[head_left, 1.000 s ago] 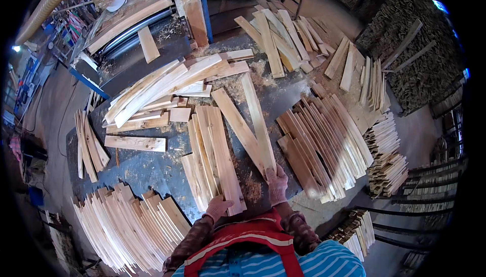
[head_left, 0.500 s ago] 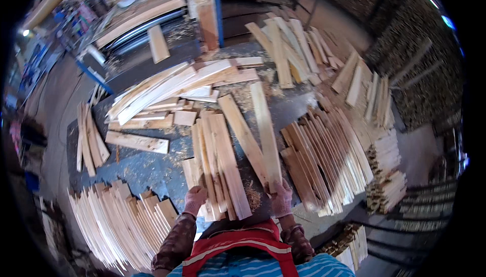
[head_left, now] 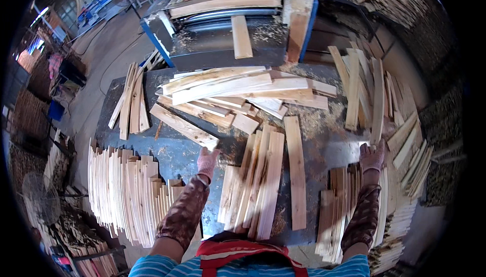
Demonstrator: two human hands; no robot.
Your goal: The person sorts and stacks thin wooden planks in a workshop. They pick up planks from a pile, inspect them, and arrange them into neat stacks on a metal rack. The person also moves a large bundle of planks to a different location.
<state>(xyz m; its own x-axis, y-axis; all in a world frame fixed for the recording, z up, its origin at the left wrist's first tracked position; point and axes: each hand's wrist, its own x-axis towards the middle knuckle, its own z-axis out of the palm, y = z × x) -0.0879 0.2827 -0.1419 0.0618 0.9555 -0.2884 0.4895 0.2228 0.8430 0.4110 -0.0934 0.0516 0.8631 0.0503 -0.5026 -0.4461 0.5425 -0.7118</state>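
Observation:
My right hand point(head_left: 372, 157), in a pale knit glove, is closed on the near end of a long thin wooden board point(head_left: 377, 100), which points away from me over the right side of the table. My left hand point(head_left: 207, 162), gloved too, reaches forward with fingers and thumb apart, at the near end of a knotty board point(head_left: 183, 125) lying aslant on the table. Whether its fingertips touch that board I cannot tell. Between my arms lie a row of boards point(head_left: 260, 181) side by side and a single board point(head_left: 295, 170).
A planer-like machine point(head_left: 228, 44) with a short board point(head_left: 242, 36) on it stands beyond the dark table point(head_left: 177, 163). A loose board pile point(head_left: 238, 89) lies before it. Stacked boards stand at left point(head_left: 126, 191) and right point(head_left: 334, 211). Another person point(head_left: 68, 69) is far left.
The view has swung to the left. My right hand has carried its board rightward, away from the board once beside it. My left hand has left the middle row and reached forward to the knotty board.

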